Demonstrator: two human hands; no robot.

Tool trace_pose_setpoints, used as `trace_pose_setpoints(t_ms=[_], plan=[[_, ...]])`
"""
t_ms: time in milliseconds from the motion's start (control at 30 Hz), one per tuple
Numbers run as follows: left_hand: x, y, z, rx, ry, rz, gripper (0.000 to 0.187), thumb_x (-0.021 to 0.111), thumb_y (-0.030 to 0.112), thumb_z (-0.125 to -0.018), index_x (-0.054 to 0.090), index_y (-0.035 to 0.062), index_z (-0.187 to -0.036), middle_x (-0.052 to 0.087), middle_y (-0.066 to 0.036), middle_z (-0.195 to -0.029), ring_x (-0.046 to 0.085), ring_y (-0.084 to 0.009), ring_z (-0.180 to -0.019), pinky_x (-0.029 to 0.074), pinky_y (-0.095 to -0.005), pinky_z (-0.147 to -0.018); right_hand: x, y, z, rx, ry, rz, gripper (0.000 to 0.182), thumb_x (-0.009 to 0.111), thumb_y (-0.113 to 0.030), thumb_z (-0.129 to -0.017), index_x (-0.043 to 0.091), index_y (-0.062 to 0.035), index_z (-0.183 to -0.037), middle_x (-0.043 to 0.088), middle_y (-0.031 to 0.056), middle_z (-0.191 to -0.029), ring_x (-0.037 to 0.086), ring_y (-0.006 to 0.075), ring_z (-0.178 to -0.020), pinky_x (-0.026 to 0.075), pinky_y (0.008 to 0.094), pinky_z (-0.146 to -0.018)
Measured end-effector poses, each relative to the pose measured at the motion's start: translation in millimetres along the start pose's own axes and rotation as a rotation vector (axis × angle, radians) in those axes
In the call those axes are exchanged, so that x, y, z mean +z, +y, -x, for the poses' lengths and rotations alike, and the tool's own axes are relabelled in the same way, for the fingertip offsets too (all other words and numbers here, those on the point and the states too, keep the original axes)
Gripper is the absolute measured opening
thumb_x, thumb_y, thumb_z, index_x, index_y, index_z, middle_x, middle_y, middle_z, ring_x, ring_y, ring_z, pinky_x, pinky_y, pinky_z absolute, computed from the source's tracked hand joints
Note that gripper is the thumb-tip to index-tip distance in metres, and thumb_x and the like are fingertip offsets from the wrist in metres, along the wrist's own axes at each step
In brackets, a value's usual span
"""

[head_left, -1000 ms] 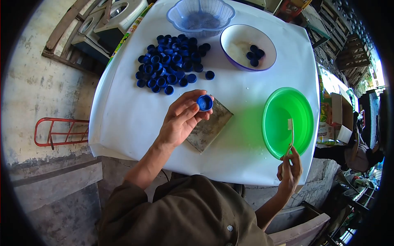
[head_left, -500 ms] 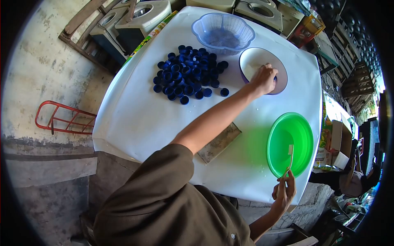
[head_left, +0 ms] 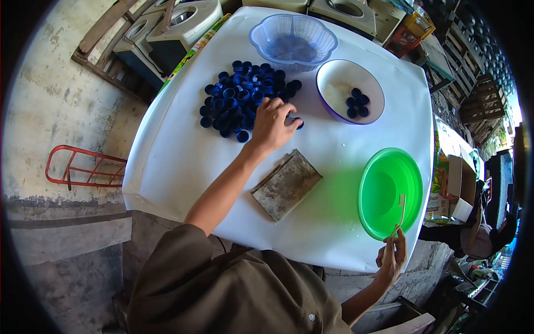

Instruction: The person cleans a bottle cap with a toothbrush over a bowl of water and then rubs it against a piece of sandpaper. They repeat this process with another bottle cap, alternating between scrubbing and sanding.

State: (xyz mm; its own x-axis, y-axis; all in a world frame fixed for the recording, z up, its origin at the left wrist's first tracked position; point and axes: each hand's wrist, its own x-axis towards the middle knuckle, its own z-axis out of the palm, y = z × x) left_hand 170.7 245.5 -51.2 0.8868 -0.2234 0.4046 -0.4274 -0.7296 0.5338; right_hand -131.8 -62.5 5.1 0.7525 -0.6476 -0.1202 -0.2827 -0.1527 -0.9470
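Over the right edge of a heap of dark blue caps [head_left: 228, 106] is my left hand [head_left: 272, 123], its fingers curved and its thumb apart, close to a single cap [head_left: 298, 123]. Nothing can be seen held in it. My right hand [head_left: 392, 257] pinches the handle of a small brush [head_left: 402, 206], whose pale head is over the green basin [head_left: 378, 209]. Several blue caps [head_left: 357, 102] lie inside the white bowl with a purple rim [head_left: 334, 83].
A blue perforated basket [head_left: 293, 42] stands at the table's far side. A worn, flat rectangular block [head_left: 286, 185] lies near the middle of the white table [head_left: 167, 167]. A red metal rack [head_left: 89, 167] is at the left. Another person [head_left: 475, 242] is at the far right.
My left hand has moved left from the white bowl to the cap heap, uncovering the caps in the bowl. My right hand still holds the brush at the green basin.
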Motion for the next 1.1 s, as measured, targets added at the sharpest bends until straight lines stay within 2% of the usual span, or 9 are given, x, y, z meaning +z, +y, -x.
trace_pose_setpoints(t_ms=[133,333,467,600,633,833,1000,1067,1100], plan=[[9,-6,9,-0.055,-0.194,-0.182,0.042,0.087,0.031,-0.074,0.075,0.0091,-0.108,0.055,-0.007,-0.105,0.047,-0.0280,-0.105,0.040,-0.0419,-0.093,3,-12,-8,-0.031,-0.013,-0.016,0.038,0.063,-0.009,-0.096,0.058,0.0016,-0.132,0.058,0.0040,-0.083,0.041,0.0017,-0.044,0.021,0.0196,-0.034],[24,-3,10,0.043,-0.020,-0.175,0.034,0.085,0.024,-0.072,0.073,0.0102,-0.101,0.060,-0.007,-0.100,0.051,-0.0293,-0.100,0.042,-0.0445,-0.086,-7,-25,-5,-0.015,-0.010,0.010,0.039,0.061,-0.002,-0.096,0.056,0.0029,-0.134,0.061,0.0062,-0.084,0.043,0.0019,-0.045,0.026,0.0194,-0.036],[10,11,5,0.098,0.076,0.213,0.026,0.078,0.013,-0.074,0.066,0.0047,-0.096,0.064,-0.009,-0.087,0.059,-0.0277,-0.084,0.048,-0.0402,-0.078,-20,-18,0,-0.009,0.033,-0.005,0.039,0.059,-0.001,-0.096,0.055,0.0054,-0.135,0.062,0.0070,-0.085,0.044,0.0021,-0.045,0.026,0.0197,-0.036],[-18,45,15,0.012,0.052,0.284,0.029,0.074,0.011,-0.078,0.062,0.0036,-0.103,0.064,-0.009,-0.088,0.058,-0.0252,-0.085,0.047,-0.0387,-0.077,-32,-12,-4,-0.020,0.025,-0.037,0.039,0.057,0.001,-0.096,0.055,0.0052,-0.135,0.062,0.0079,-0.086,0.044,0.0020,-0.045,0.026,0.0192,-0.035],[-18,47,22,0.018,0.030,0.258,0.029,0.074,0.011,-0.078,0.062,0.0036,-0.103,0.065,-0.009,-0.088,0.058,-0.0250,-0.085,0.047,-0.0385,-0.077,-33,-11,-5,-0.030,0.027,-0.012,0.038,0.060,-0.009,-0.099,0.055,0.0048,-0.134,0.059,0.0066,-0.086,0.039,0.0019,-0.044,0.024,0.0198,-0.034],[-25,73,69,-0.117,-0.080,0.302,0.028,0.069,0.014,-0.083,0.062,0.0023,-0.107,0.062,-0.010,-0.087,0.056,-0.0249,-0.081,0.046,-0.0368,-0.073,-50,-14,-26,0.017,-0.034,-0.043,0.039,0.059,0.001,-0.096,0.055,0.0061,-0.134,0.061,0.0074,-0.088,0.045,0.0019,-0.046,0.028,0.0184,-0.037],[-26,80,110,-0.361,-0.131,0.316,0.016,0.044,0.013,-0.092,0.054,0.0004,-0.089,0.052,-0.015,-0.082,0.048,-0.0290,-0.075,0.041,-0.0392,-0.069,-73,5,-53,-0.001,-0.110,-0.116,0.039,0.058,0.003,-0.095,0.054,0.0076,-0.134,0.062,0.0078,-0.088,0.047,0.0022,-0.047,0.029,0.0189,-0.037],[-26,89,124,-0.357,-0.133,0.200,0.020,0.043,0.015,-0.093,0.050,0.0003,-0.082,0.050,-0.015,-0.080,0.045,-0.0317,-0.076,0.040,-0.0420,-0.072,-79,8,-63,-0.015,-0.142,-0.056,0.039,0.058,0.003,-0.095,0.054,0.0080,-0.134,0.062,0.0084,-0.088,0.046,0.0022,-0.047,0.028,0.0190,-0.037],[-26,93,129,-0.242,-0.183,0.105,0.011,0.053,0.011,-0.091,0.049,0.0015,-0.085,0.049,-0.014,-0.079,0.045,-0.0335,-0.078,0.039,-0.0449,-0.076,-81,9,-68,0.002,-0.161,-0.064,0.039,0.058,0.003,-0.096,0.054,0.0078,-0.134,0.062,0.0081,-0.088,0.046,0.0022,-0.047,0.027,0.0190,-0.036]])
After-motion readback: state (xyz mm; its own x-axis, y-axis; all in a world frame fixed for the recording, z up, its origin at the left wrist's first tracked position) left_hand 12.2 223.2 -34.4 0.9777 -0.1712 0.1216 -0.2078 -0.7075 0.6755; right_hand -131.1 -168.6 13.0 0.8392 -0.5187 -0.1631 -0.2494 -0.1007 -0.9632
